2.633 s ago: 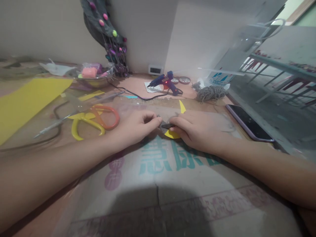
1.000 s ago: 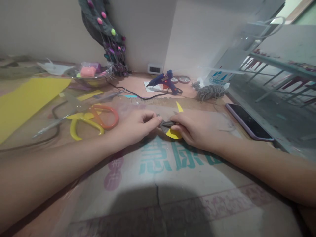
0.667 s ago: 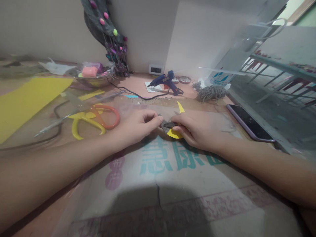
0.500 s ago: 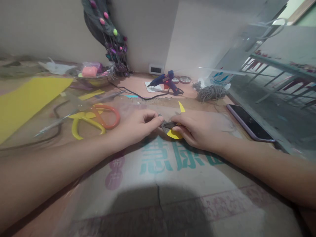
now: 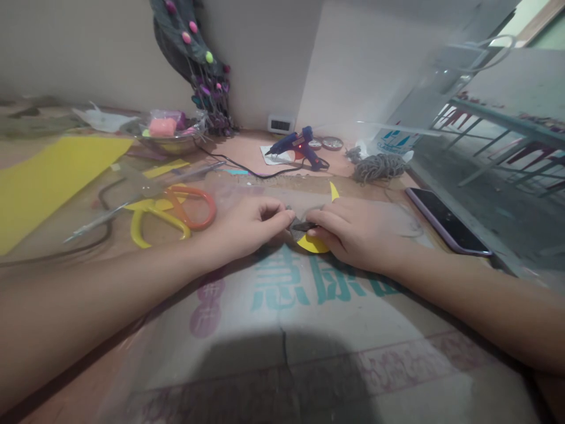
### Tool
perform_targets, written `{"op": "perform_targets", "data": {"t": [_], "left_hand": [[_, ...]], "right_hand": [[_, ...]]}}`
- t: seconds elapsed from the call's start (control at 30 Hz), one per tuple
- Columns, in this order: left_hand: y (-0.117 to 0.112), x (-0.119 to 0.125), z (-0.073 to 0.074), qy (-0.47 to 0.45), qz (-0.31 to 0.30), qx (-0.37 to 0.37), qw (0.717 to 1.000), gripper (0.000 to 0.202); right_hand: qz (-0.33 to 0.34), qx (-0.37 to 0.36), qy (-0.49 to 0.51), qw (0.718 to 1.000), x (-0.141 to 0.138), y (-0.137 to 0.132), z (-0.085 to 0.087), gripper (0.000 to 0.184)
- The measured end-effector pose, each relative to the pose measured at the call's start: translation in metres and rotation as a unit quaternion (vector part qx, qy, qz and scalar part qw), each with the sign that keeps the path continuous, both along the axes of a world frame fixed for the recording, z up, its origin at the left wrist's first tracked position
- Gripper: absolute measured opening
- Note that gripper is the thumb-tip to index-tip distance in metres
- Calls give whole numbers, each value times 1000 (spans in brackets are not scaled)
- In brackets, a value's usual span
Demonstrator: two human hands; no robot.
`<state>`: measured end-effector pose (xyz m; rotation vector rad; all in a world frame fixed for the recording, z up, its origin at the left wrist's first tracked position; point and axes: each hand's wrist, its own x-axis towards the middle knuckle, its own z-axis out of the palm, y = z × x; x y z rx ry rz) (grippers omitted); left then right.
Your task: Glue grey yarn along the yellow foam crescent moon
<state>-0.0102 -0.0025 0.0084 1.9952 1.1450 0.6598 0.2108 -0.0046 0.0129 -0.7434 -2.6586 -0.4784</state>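
My left hand (image 5: 260, 227) is closed, thumb and forefinger pinching the near end of a dark grey strip (image 5: 302, 226) that looks like cloth or yarn. My right hand (image 5: 353, 232) is closed round a yellow crescent-shaped cut-out (image 5: 313, 243), with the grey strip running in under its fingers. One pointed tip of the crescent sticks up behind the right hand, while its lower curve shows below the fingers. The crescent's middle is hidden by that hand. Both hands are just above a printed cardboard sheet (image 5: 247, 347).
Scissors with orange and yellow handles (image 5: 194, 224) lie open at the left, near a yellow sheet (image 5: 57, 176). A blue glue gun (image 5: 295, 144) with a lit red light stands behind. Grey yarn (image 5: 382, 168) and a phone (image 5: 448, 221) are at the right. A bowl (image 5: 170, 144) holds colourful packets.
The crescent has turned slightly in my right hand, its upper tip shifting right. My left hand keeps its pinch, and the whole view has moved a little.
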Motion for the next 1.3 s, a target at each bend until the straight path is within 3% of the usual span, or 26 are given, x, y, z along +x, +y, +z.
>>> {"op": "perform_targets", "data": {"t": [0.73, 1.3], "left_hand": [[-1, 0, 0, -8, 2, 2, 1000, 36], [0, 0, -1, -2, 2, 2, 1000, 37]], "right_hand": [[-6, -53, 26, 998, 1, -2, 2, 30], [-2, -28, 9, 1000, -1, -2, 1, 28]]}}
